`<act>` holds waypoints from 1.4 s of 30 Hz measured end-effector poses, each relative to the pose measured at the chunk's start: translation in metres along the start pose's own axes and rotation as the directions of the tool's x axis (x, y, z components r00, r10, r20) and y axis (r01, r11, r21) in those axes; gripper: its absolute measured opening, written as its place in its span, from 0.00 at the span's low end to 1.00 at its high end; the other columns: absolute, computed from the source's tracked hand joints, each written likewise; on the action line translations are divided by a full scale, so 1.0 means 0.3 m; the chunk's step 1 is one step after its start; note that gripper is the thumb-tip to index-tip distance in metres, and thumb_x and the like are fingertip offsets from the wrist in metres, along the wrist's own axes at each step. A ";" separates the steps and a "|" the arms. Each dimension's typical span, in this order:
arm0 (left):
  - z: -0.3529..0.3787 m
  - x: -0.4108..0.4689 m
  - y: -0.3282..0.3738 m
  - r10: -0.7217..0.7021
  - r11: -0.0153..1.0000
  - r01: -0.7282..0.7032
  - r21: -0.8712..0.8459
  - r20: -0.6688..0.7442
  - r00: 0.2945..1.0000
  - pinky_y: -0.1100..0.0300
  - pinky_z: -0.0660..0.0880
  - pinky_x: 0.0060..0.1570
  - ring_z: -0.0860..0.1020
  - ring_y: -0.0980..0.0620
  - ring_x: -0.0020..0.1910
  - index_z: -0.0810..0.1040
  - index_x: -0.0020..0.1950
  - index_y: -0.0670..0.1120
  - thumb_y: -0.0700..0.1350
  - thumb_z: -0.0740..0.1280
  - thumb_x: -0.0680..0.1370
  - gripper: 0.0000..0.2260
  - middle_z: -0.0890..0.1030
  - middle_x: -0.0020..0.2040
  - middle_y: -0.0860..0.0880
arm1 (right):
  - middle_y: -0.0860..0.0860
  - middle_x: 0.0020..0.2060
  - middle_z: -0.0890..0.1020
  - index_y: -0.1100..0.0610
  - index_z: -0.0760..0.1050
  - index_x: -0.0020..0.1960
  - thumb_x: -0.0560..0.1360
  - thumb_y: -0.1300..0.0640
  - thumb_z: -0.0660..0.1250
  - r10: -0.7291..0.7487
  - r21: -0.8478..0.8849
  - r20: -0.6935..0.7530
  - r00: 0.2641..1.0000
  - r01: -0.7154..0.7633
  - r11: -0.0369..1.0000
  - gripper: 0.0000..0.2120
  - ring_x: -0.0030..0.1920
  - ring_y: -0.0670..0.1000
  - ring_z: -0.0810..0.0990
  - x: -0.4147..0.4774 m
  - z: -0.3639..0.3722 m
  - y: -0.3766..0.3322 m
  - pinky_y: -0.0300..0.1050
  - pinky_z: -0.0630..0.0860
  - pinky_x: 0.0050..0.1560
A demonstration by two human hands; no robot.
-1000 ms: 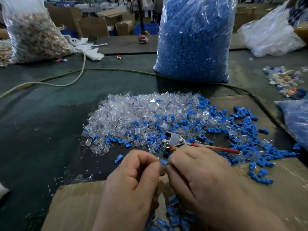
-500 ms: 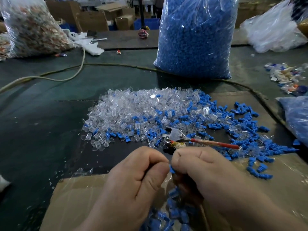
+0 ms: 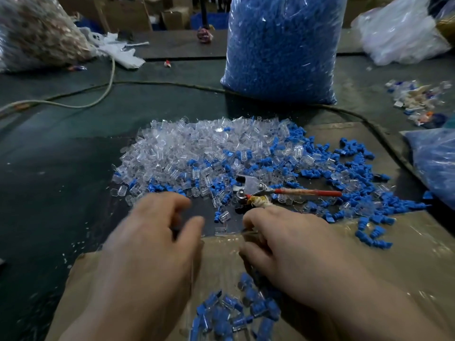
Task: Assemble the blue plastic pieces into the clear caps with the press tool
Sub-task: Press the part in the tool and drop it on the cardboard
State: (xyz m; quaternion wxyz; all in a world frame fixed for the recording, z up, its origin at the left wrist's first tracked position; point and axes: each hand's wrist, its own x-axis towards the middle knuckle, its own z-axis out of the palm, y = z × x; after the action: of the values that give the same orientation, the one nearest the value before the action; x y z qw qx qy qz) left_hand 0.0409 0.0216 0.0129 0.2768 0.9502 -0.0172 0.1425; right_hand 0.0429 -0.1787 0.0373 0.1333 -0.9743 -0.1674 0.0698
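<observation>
Your hands had parted since their earlier pinch, your left hand [image 3: 152, 242] blurred, half-open near the clear caps [image 3: 187, 148], your right hand [image 3: 295, 247] curled round the press tool [image 3: 251, 185].

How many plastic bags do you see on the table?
4: brownish bag far left, tall blue bag centre back, white bag far right, second blue bag at the right edge. More may be hidden.
</observation>
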 end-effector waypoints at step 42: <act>0.084 0.022 0.028 0.158 0.978 -0.181 0.101 0.202 0.967 0.57 0.72 0.49 0.74 0.57 0.49 0.81 0.50 0.59 0.59 0.62 0.75 0.10 0.74 0.45 0.60 | 0.44 0.45 0.74 0.44 0.70 0.52 0.79 0.43 0.54 -0.065 0.080 -0.140 0.988 0.076 0.994 0.09 0.45 0.50 0.75 0.064 0.056 -0.010 0.52 0.75 0.46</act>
State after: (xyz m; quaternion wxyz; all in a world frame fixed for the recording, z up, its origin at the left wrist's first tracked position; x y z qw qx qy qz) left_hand 0.0529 0.0013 -0.0011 0.2034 0.9693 -0.1167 0.0735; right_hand 0.0568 -0.1655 0.0203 0.1881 -0.9637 -0.1892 0.0051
